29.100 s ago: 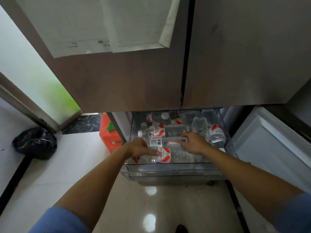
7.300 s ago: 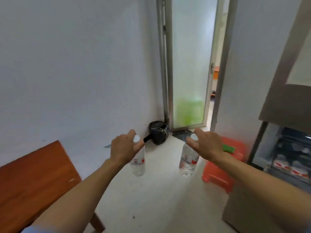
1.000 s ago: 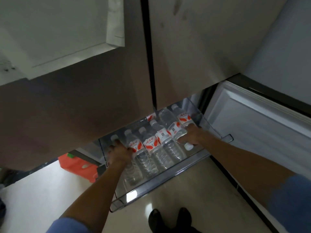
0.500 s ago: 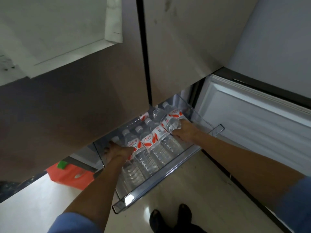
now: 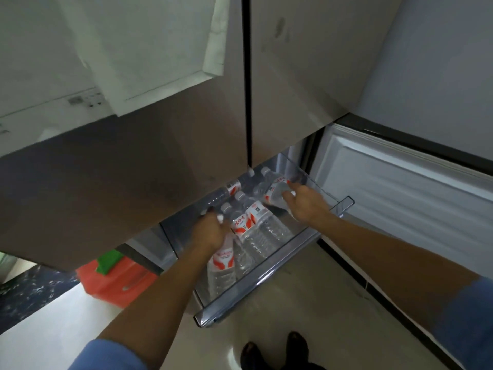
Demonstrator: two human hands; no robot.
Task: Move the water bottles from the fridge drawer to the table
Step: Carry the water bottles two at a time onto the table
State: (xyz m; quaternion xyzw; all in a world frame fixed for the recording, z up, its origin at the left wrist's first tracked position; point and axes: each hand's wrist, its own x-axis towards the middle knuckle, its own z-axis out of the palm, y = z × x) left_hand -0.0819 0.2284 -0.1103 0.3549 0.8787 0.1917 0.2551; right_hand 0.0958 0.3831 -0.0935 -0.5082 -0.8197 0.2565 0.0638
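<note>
My left hand (image 5: 212,232) is curled round the top of a bottle (image 5: 222,263) at the drawer's (image 5: 269,275) left edge, its body reaching toward the front rim. My right hand (image 5: 306,206) is wrapped round a second bottle (image 5: 276,194) near the drawer's right wall. Between my two hands more bottles (image 5: 256,225) lie side by side in the drawer, caps toward the back, under the fridge doors (image 5: 160,169)

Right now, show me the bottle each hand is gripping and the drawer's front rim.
Left-hand bottle (image 5: 223,260): head view, on its red and white label.
Right-hand bottle (image 5: 274,192): head view, on its label, near the neck.
Drawer (image 5: 266,275): head view, on its front rim.
</note>
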